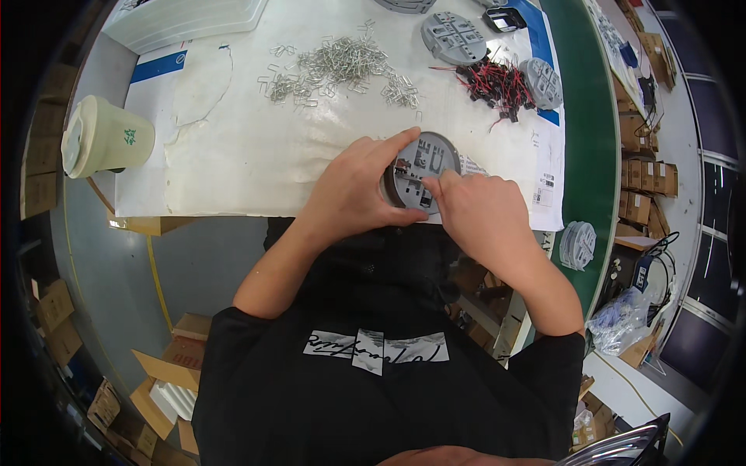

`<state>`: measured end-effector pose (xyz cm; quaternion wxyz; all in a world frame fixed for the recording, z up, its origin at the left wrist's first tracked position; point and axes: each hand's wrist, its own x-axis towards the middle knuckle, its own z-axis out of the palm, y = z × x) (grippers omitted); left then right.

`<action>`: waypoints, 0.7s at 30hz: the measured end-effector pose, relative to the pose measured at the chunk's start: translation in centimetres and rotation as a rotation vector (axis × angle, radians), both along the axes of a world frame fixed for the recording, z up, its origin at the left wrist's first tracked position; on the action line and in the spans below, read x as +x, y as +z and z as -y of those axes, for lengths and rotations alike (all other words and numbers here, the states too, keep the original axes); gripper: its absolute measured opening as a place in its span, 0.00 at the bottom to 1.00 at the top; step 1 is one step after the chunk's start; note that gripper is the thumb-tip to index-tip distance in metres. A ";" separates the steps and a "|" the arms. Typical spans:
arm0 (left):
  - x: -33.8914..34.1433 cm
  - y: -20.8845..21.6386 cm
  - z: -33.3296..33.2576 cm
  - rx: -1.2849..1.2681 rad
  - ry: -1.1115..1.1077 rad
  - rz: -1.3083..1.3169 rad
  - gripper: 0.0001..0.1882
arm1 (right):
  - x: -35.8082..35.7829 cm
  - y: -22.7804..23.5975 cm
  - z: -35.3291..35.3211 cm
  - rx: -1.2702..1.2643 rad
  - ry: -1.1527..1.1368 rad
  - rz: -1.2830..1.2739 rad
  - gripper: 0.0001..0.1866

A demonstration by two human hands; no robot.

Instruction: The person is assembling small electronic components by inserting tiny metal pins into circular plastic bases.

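A round grey plastic housing (440,158) with raised slots and ribs sits tilted at the front edge of the white-covered table. My left hand (350,186) grips its rim, thumb at the near side and fingers at the far side. Curled over the housing's right part, my right hand (486,213) has its thumb and fingertips pressed together against the inner face. Whatever those fingertips may hold is hidden. Small dark and copper-coloured parts show inside the housing near them. Beyond my hands lies a loose pile of bent metal clips (342,64).
Red-wired black parts (501,87) are heaped at the far right, between two grey housings (453,39) (544,84). More grey discs (578,245) sit on the green surface at right. A cream lidded bucket (116,140) stands left; a clear plastic bin (186,25) is at the far left.
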<state>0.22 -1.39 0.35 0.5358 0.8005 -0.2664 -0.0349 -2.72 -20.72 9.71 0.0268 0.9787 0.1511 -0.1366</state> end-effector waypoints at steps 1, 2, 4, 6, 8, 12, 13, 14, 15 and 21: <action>0.0 0.1 0.0 -0.002 -0.001 0.007 0.52 | 0.0 -0.2 -0.1 0.004 0.009 0.015 0.23; 0.1 0.1 0.0 -0.005 -0.004 0.015 0.51 | 0.0 -0.2 -0.2 0.007 0.016 0.030 0.23; 0.1 0.0 0.0 -0.001 -0.005 0.014 0.51 | 0.0 -0.2 -0.2 0.003 0.012 0.026 0.23; 0.1 -0.1 0.0 0.010 -0.006 0.013 0.52 | -0.1 -0.1 -0.2 -0.002 0.007 0.020 0.23; 0.0 -0.1 0.0 0.008 -0.005 0.013 0.52 | -0.2 -0.3 -0.2 0.000 0.008 0.038 0.23; 0.1 0.1 0.0 0.011 -0.002 0.014 0.52 | -0.3 -0.6 0.1 0.011 0.014 0.071 0.22; 0.1 0.1 0.0 0.017 -0.002 0.012 0.52 | -0.4 -0.7 0.1 0.017 0.018 0.067 0.22; 0.1 0.1 0.0 0.024 -0.002 0.009 0.52 | -0.4 -0.8 0.2 0.024 0.022 0.063 0.22; 0.1 0.0 0.0 0.025 -0.004 0.008 0.52 | -0.4 -0.7 0.2 0.025 0.021 0.062 0.22; 0.1 -0.4 0.2 0.008 0.021 0.033 0.55 | -0.4 -0.7 0.2 0.000 0.039 0.098 0.21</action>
